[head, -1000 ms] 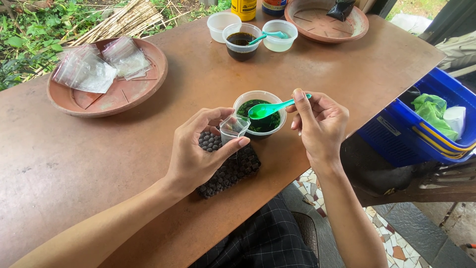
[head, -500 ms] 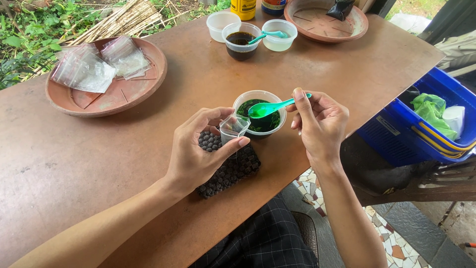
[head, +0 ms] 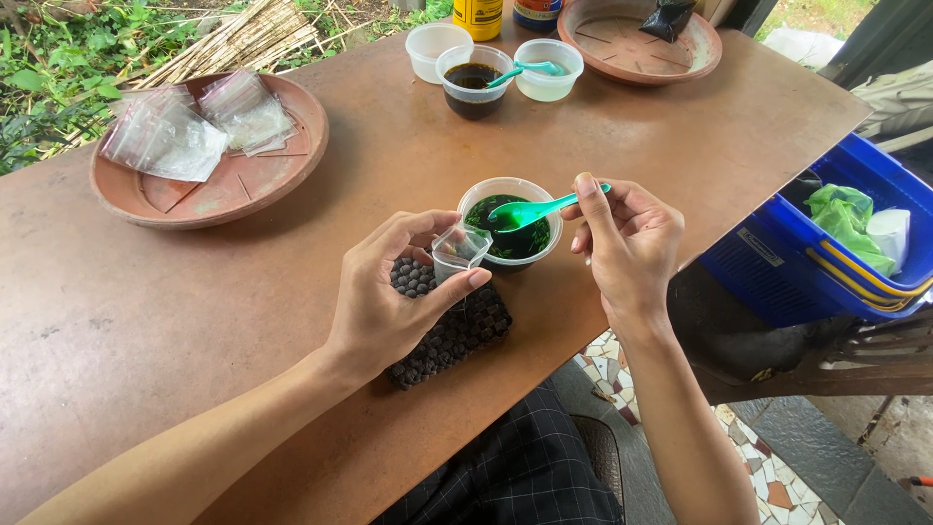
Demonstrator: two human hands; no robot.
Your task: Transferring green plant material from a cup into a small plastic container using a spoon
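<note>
Bowl (head: 512,229) is sitting on table (head: 146,321) at centre w/ spoon (head: 533,210) lying in it; bead mat (head: 452,326) at its 7 o'clock; dish w/ bags (head: 209,146) at 10; three cups (head: 476,73) at 12; crate (head: 826,243) at 3.

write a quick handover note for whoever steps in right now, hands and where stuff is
Left hand: holds a small clear bag open beside the tub of dark green liquid.
Right hand: holds a green spoon, bowl over the tub.
Under the left hand: black bumpy tray on the brown table.
Done: spoon is at the tub, bag is open.
Left: no liquid visible in the bag yet.
Spare bags lie on the clay dish.
</note>
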